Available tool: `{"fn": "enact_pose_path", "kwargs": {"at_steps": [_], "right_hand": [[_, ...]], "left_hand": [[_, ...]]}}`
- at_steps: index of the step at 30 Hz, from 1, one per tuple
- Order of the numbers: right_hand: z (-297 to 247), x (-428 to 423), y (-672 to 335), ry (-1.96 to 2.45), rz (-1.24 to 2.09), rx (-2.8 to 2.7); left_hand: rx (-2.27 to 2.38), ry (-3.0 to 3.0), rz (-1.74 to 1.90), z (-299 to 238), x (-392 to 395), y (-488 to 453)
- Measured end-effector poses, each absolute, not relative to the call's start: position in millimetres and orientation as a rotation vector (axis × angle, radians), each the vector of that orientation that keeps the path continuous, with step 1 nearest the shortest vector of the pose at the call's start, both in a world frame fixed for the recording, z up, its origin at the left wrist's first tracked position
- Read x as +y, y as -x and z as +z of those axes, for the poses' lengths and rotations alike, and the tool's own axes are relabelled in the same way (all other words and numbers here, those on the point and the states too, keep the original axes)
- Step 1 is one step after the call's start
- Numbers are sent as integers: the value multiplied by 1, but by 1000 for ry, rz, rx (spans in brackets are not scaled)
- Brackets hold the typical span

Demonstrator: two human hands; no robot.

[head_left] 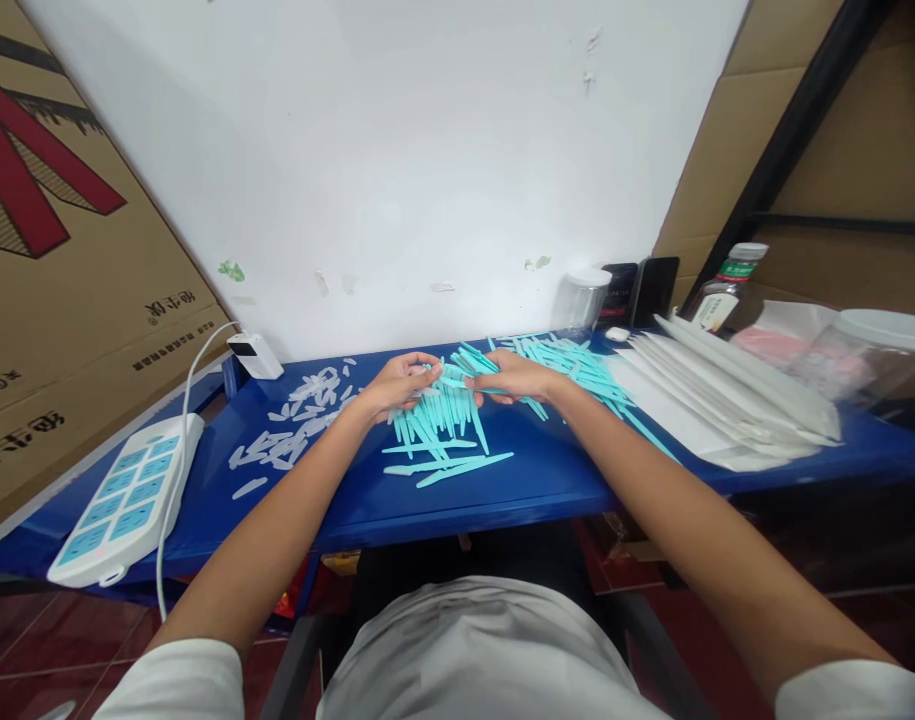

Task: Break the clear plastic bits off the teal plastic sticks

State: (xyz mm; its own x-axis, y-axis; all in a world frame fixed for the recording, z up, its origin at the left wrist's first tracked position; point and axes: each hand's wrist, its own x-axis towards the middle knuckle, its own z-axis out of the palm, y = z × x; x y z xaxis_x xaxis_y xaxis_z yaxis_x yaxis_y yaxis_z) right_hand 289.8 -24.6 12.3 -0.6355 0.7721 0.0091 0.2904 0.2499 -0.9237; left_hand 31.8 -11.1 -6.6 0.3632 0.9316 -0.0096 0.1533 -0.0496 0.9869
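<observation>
My left hand [406, 386] is closed, with whitish translucent bits showing at its fingers; they look like the small white plastic pieces [307, 400] scattered on the table to its left. My right hand [518, 377] is closed around several slim turquoise plastic sticks [472, 358], shaped like eyebrow razors. The fingertips of both hands almost meet at one stick between them. Below the hands lies a loose pile of the same sticks [438, 425], a few of them crosswise at its front. Another heap of turquoise sticks [569, 365] spreads behind and right of my right hand.
A white power strip [127, 500] and a white plug-in device [255, 355] with a cable stand at the left. White padded envelopes [734, 390], a clear jar [583, 300], two dark phones [654, 290] and a bottle [727, 285] occupy the right. A white wall [427, 150] closes the back.
</observation>
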Motion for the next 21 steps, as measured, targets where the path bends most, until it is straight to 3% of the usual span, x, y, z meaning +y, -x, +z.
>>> {"fn": "enact_pose_path", "kwargs": {"at_steps": [21], "right_hand": [[12, -22, -292, 990, 1409, -2072]], "left_hand": [[1028, -1515, 819, -4, -12, -30]]}}
